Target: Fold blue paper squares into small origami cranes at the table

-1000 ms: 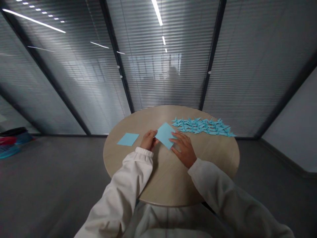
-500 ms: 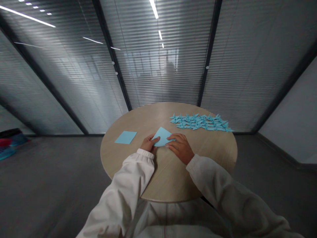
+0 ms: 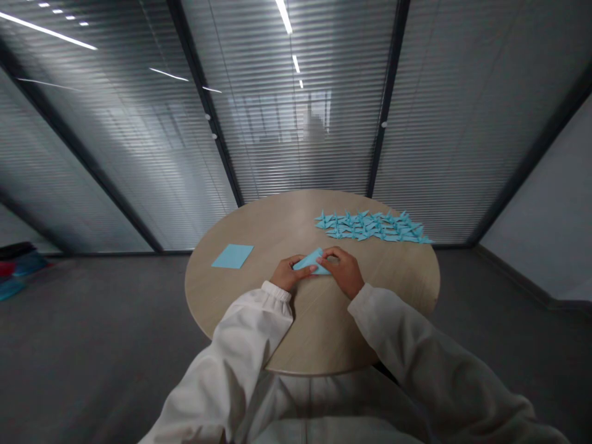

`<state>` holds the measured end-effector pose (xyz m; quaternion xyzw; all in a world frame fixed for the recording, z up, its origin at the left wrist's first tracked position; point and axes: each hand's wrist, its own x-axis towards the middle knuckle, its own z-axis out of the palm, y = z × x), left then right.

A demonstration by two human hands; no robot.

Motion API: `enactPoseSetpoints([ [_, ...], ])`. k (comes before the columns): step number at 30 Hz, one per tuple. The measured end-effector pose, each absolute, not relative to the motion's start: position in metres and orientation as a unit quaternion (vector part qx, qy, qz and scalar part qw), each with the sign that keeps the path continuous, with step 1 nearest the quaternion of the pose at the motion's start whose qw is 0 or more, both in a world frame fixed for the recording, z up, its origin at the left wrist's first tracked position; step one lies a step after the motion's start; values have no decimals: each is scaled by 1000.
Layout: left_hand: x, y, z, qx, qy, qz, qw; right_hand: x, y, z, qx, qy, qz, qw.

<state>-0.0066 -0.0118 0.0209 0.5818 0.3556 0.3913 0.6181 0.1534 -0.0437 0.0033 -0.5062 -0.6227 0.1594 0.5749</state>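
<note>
Origami paper [image 3: 312,261], folded into a triangle, lies at worktop [image 3: 324,333] centre, clamped by left hand [image 3: 287,275] and right hand [image 3: 345,271], folded cranes [image 3: 370,226] at two o'clock, flat sheet [image 3: 232,256] at ten.

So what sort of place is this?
Probably an office meeting room: glass partition walls with closed blinds, a round wooden table and a plain grey floor. The left hand and right hand hold a blue paper on it.
</note>
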Motion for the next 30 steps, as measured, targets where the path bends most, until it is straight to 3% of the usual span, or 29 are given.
enactPoseSetpoints([
  [16, -6, -17, 25, 554, 425, 426, 575, 150, -44, 4, -417, -540, 364, 634],
  [30, -8, -16, 24, 580, 444, 416, 542, 152, -42, 3, -455, -538, 350, 617],
])
